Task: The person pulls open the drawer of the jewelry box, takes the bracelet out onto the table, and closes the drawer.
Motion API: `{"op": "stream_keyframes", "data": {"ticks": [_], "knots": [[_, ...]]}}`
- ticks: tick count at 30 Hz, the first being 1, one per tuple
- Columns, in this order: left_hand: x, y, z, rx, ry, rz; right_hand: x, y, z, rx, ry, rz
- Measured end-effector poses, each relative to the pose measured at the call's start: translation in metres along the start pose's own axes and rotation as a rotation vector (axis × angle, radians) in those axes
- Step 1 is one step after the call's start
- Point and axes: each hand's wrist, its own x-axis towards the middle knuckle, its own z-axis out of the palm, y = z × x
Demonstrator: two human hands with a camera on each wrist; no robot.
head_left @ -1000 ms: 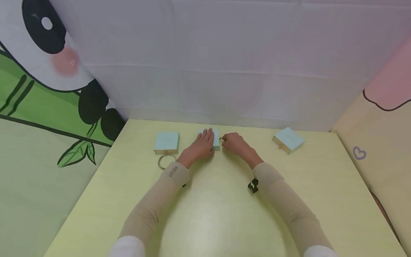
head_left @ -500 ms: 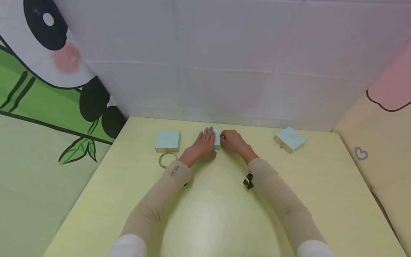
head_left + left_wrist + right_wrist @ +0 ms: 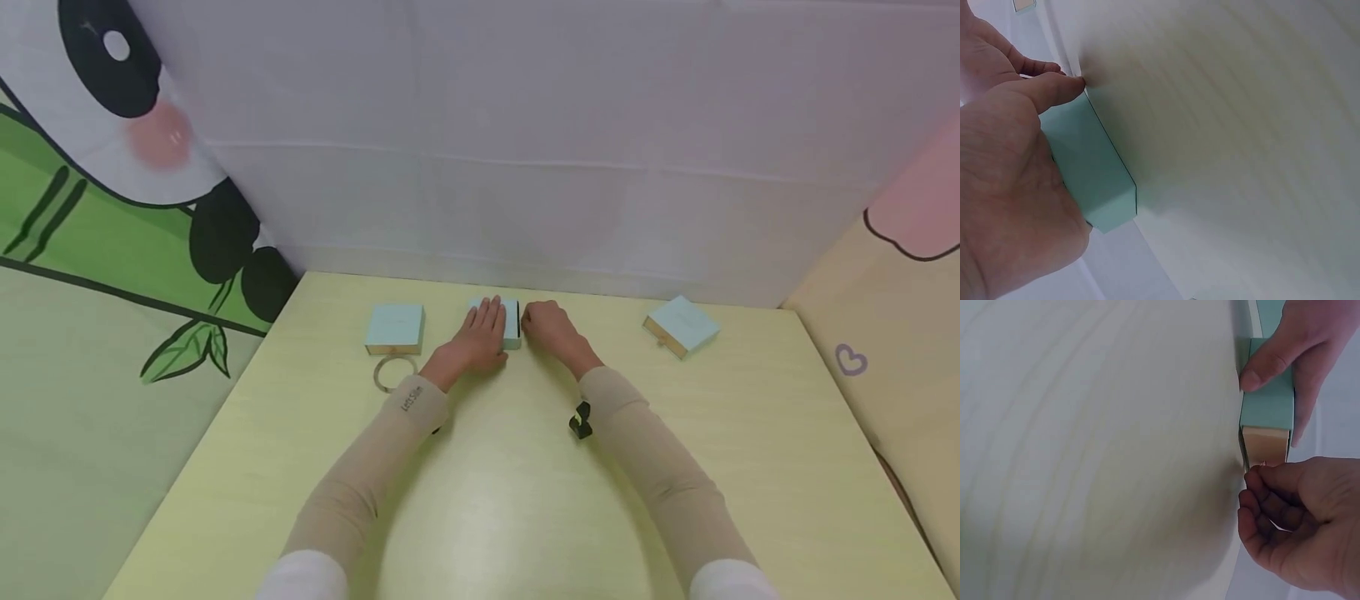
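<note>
A small light-blue drawer box [image 3: 512, 323] lies at the back of the table, with a copper-toned end face [image 3: 1266, 445] seen in the right wrist view. My left hand [image 3: 480, 336] rests flat across its top, fingers straight and pointing away. The left thumb [image 3: 1060, 89] presses along the box's near side. At the right end, my right hand [image 3: 551, 327] pinches a small pull tab [image 3: 1263, 464] between thumb and forefinger, its other fingers curled. A dark slit [image 3: 518, 317] shows along that end of the box in the head view.
Left of my left hand stands another light-blue box [image 3: 395, 327], a thin beige ring [image 3: 377, 379] in front of it. A third box [image 3: 682, 325] sits angled toward the back right. The pale wall [image 3: 540, 225] rises directly behind the table.
My right hand first closed in on the box's right end and now sits slightly farther right. A dark slit has appeared at that end. My left hand has stayed on top.
</note>
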Motion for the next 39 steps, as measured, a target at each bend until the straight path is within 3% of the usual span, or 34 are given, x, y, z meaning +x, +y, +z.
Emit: {"op": "stream_keyframes", "data": {"ticks": [13,22,31,35,39], "knots": [[-0.004,-0.001,-0.002,-0.040,0.003,-0.012,-0.015,0.037,-0.013,-0.005,0.002,0.007],[-0.003,-0.004,0.001,-0.035,0.007,0.004,-0.016,0.047,-0.015,-0.007,-0.001,0.004],[-0.001,-0.002,0.002,-0.016,0.009,0.006,-0.019,0.043,-0.023,0.064,0.034,0.050],[-0.002,-0.001,0.002,-0.015,0.006,-0.004,-0.017,0.033,-0.025,0.066,0.042,0.000],[-0.002,0.000,0.003,-0.013,0.017,-0.002,-0.015,0.021,-0.026,0.007,-0.001,-0.081]]}}
